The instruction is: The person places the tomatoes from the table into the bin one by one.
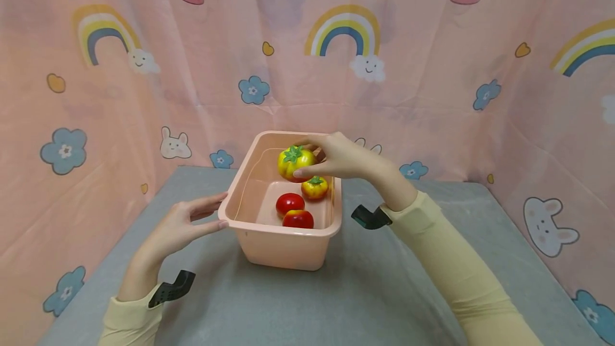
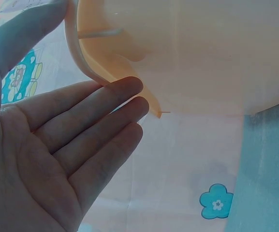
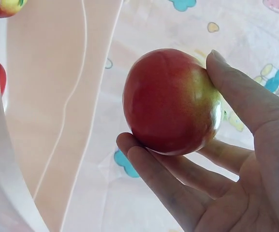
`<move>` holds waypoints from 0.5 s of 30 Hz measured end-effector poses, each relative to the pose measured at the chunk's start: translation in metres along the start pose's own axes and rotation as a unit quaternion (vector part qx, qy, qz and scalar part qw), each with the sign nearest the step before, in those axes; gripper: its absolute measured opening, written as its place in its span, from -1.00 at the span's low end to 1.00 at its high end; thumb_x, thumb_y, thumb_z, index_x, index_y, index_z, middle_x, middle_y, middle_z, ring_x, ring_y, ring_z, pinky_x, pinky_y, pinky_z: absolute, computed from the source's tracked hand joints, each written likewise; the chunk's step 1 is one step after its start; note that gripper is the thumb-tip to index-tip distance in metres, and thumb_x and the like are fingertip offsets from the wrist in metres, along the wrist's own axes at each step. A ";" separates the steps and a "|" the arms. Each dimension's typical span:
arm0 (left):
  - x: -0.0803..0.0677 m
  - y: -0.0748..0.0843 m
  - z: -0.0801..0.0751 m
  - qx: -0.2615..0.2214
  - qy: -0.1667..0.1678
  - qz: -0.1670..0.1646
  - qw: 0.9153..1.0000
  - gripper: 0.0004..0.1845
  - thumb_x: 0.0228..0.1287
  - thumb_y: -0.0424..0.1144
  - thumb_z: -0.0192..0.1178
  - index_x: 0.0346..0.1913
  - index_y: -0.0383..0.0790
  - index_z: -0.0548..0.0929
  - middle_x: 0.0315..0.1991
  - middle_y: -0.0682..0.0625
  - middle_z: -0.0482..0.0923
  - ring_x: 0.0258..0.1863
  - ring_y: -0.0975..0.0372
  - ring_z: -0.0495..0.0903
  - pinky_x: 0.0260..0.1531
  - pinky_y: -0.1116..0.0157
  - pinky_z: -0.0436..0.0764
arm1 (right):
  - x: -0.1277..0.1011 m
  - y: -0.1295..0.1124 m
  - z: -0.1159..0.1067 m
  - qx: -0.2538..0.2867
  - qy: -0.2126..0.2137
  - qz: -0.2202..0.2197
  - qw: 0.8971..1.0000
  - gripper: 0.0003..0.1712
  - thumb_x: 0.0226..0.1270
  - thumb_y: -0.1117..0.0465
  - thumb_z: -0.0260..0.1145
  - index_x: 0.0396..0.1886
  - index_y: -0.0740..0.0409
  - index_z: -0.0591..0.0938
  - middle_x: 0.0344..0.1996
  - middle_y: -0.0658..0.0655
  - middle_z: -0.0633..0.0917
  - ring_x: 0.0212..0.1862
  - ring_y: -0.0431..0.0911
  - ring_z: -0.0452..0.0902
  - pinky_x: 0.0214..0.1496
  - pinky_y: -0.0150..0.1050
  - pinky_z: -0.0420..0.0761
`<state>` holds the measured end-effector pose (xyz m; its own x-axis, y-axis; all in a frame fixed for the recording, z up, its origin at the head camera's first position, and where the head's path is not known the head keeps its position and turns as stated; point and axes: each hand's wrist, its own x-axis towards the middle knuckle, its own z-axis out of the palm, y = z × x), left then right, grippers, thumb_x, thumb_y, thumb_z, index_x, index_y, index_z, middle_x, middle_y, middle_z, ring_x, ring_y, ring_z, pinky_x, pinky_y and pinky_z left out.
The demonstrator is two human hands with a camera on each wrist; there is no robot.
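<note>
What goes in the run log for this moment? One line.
right hand: holds yellow-red toy tomato over pink plastic tub | left hand: open, at tub rim

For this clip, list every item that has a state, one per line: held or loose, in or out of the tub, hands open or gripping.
yellow tomato: held above the tub, off its floor.
right hand: fingers and thumb curled round the yellow tomato.
left hand: open, straight fingers at the tub's left rim.
pink tub: upright on the grey table.
small yellow tomato: loose in the tub.
two red tomatoes: loose in the tub, side by side.
</note>
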<state>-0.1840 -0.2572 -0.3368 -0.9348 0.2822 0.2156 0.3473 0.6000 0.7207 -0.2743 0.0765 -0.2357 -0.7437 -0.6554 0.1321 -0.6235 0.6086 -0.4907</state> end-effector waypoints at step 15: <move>0.001 0.000 0.001 0.003 -0.001 -0.001 1.000 -0.38 0.15 0.02 0.33 0.28 -0.02 0.48 0.23 0.05 0.50 0.18 0.05 0.52 0.13 0.07 0.56 | 0.011 -0.002 0.010 -0.017 0.001 -0.002 1.000 -0.31 0.17 -0.09 0.38 0.26 0.05 0.46 0.12 0.16 0.61 -0.01 -0.01 0.65 -0.07 -0.17 0.72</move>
<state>-0.1850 -0.2560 -0.3376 -0.9354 0.2831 0.2120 0.3457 0.6054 0.7169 -0.2792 0.0636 -0.2421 -0.7414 -0.6569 0.1369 -0.6346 0.6201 -0.4612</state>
